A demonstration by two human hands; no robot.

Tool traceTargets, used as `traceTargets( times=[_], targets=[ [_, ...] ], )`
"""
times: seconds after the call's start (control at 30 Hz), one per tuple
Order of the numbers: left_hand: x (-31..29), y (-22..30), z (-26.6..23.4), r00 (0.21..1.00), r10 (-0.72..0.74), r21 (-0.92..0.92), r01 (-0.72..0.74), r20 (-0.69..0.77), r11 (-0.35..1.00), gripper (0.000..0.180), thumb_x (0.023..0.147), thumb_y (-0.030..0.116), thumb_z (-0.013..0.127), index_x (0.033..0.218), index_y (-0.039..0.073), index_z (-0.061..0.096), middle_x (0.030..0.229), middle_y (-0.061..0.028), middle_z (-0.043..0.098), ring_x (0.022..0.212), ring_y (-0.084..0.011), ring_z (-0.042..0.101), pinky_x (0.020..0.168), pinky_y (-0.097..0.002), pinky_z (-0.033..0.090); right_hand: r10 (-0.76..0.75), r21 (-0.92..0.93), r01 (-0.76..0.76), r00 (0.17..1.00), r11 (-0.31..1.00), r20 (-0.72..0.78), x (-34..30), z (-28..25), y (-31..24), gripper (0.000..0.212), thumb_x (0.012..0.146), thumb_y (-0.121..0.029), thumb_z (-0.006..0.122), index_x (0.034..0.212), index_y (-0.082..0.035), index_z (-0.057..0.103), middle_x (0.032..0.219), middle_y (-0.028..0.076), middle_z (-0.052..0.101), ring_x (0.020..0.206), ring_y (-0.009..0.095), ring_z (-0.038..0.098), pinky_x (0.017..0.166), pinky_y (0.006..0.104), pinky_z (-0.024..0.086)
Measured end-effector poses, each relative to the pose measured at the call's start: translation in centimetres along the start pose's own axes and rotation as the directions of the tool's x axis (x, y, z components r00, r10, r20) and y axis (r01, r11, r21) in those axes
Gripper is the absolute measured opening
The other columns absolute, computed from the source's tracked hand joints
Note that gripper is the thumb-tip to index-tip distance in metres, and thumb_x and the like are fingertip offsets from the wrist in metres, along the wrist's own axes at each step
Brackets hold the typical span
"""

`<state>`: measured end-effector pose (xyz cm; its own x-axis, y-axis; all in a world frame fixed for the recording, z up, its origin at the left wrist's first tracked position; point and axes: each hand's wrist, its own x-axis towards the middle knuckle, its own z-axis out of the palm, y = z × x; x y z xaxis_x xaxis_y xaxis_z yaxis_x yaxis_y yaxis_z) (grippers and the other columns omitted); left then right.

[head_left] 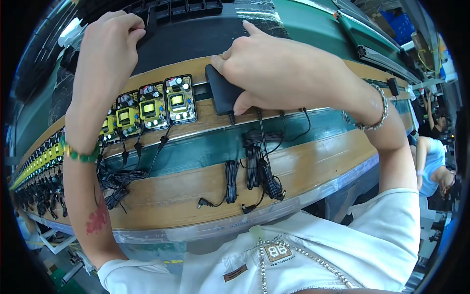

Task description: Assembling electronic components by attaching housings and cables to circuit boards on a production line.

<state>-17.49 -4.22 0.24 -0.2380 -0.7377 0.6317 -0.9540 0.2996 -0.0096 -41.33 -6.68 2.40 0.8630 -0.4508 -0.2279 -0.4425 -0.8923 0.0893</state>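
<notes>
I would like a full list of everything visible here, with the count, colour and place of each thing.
Closed adapter: one, black, centre
Open adapters: many, black shells with yellow-topped parts, row running left
Cables: many, black, mostly bundled, along the front
Small block: one, black, far right of the line
Wooden strips: two, light brown, across the middle
Green strip: one, between them
Compartment tray: one, black, top edge
Co-worker: at least one, light blue top, far right
Edge clutter: too blurred to count
Shirt: one, white, bottom
Necklace: one, silver, over the shirt
Bracelets: two, green left, silver right
Hands: two, bare; left hand near the tray, right hand gripping the closed adapter
</notes>
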Motion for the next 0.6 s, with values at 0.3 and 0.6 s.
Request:
traceTargets(
  times=[0.3,0.6],
  targets=[
    [-6.2,5.6,-3.7,0.925,0.187,-0.107,-0.234,-0.332,0.966,0.011,0.080,-0.010,0.065,0.089,-0.004,0.067,0.080,-0.0096,0.059,0.067,-0.0238,0.050,0.064,-0.0335,0.045,0.108,0.066,-0.114,0.990,0.991,0.085,-0.9,-1.2,-1.2,0.050,0.076,-0.020,0.081,0.114,0.008,0.062,0.097,0.014,0.073,0.092,0.028,0.072,0.112,0.0505,0.040],
    [-9.6,9.5,-6.5,0.916,-0.017,-0.373,-0.146,-0.400,0.916,0.019,0.077,-0.011,0.066,0.095,-0.006,0.069,0.087,-0.0132,0.065,0.074,-0.0249,0.057,0.067,-0.0324,0.049,0.000,0.344,0.318,0.734,0.884,-0.679,-2.6,2.1,-3.4,0.085,0.071,-0.018,0.086,0.142,0.002,0.044,0.126,0.018,0.064,0.105,0.030,0.068,0.107,0.0456,0.046]
  ],
)
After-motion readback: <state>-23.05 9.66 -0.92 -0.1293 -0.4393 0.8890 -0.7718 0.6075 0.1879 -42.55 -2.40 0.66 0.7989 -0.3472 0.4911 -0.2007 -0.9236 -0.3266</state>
